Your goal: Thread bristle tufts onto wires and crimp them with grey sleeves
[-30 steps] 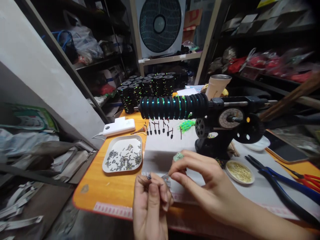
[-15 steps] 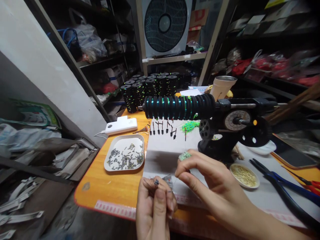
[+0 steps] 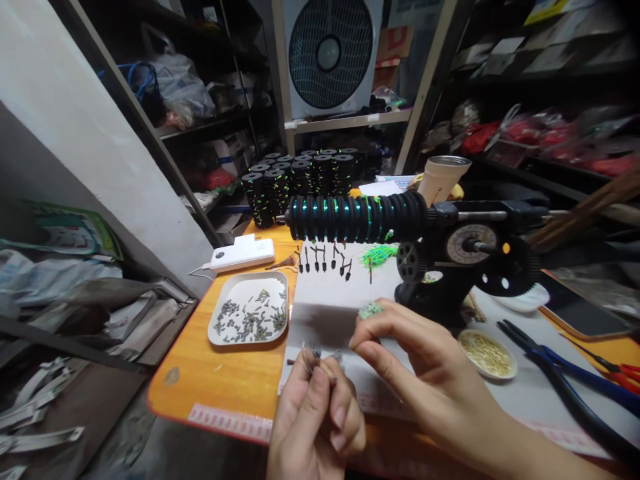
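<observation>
My left hand (image 3: 320,413) is closed low in the middle, thumb and fingers pinching a small dark bundle with fine wire-like strands (image 3: 313,357) poking up. Its exact kind is too small to make out. To the right and slightly higher, my right hand (image 3: 425,367) has thumb and index finger pressed together; whatever lies between the tips is too fine to see. A green textured wrap (image 3: 370,310) covers part of that index finger. Beneath the hands lies a white sheet (image 3: 330,300). Left of them stands a white tray (image 3: 215,333) with many small dark and brassy pieces.
A black machine (image 3: 470,243) carries a row of black spools (image 3: 357,217) across the back. Small dark parts (image 3: 325,260) and green strands (image 3: 380,255) lie below it. At right are a dish of gold bits (image 3: 487,353) and blue-handled pliers (image 3: 555,363).
My left hand has turned and its fingers have shifted around the dark bundle, whose strands now stand up more visibly. My right hand stays nearly where it was.
</observation>
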`<state>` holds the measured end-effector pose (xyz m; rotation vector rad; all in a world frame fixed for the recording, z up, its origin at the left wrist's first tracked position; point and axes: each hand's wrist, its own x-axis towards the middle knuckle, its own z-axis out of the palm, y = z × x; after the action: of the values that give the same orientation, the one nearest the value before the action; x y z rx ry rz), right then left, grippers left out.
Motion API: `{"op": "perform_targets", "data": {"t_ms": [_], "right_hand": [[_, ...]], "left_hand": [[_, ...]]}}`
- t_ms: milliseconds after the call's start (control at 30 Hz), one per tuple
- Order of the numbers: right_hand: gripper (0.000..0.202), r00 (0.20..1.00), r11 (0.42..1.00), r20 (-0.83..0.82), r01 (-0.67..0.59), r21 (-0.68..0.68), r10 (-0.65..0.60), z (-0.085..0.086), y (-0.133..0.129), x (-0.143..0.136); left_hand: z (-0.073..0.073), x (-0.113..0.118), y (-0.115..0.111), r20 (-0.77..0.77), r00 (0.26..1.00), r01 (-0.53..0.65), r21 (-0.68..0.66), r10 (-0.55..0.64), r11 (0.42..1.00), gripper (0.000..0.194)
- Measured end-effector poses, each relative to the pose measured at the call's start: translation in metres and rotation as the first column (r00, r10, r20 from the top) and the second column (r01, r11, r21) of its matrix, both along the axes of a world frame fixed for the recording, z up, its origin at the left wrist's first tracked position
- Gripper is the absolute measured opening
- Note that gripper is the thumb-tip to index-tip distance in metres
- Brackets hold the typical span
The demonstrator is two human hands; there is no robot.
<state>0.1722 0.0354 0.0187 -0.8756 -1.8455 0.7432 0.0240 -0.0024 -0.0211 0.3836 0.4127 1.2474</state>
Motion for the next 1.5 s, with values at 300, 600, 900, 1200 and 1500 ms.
{"op": "perform_targets", "data": {"t_ms": [300,600,900,1200,1500], "right_hand": [[0.013,1.000,1.000,0.002,-0.012,-0.001,0.012,0.001,-0.002,-0.001],[0.013,1.000,1.000,-0.021,-0.001,-0.011,0.001,0.001,0.000,0.000],[0.013,0.998,0.998,-0.005,-0.054,0.033,0.055,0.001,-0.003,0.000],[0.018,0.985,0.941,0.163,-0.113,0.320,0.063,-0.006,-0.002,-0.004],[0.017,0.961,0.918,0.269,-0.051,0.393,-0.062,0.000,-0.006,0.008]], "left_hand": [[0.002,0.000,0.000,-0.012,1.000,0.016,-0.026,-0.016,1.000,0.027],[0.004,0.000,0.001,0.021,0.999,0.034,-0.013,-0.034,0.999,0.023],[0.011,0.001,-0.001,-0.011,1.000,-0.020,-0.201,0.018,0.979,0.028],[0.009,0.006,-0.006,-0.190,0.974,-0.164,-0.207,0.125,0.964,0.035],[0.000,-0.016,0.005,-0.225,0.587,-0.646,0.449,0.778,0.617,0.020]]}}
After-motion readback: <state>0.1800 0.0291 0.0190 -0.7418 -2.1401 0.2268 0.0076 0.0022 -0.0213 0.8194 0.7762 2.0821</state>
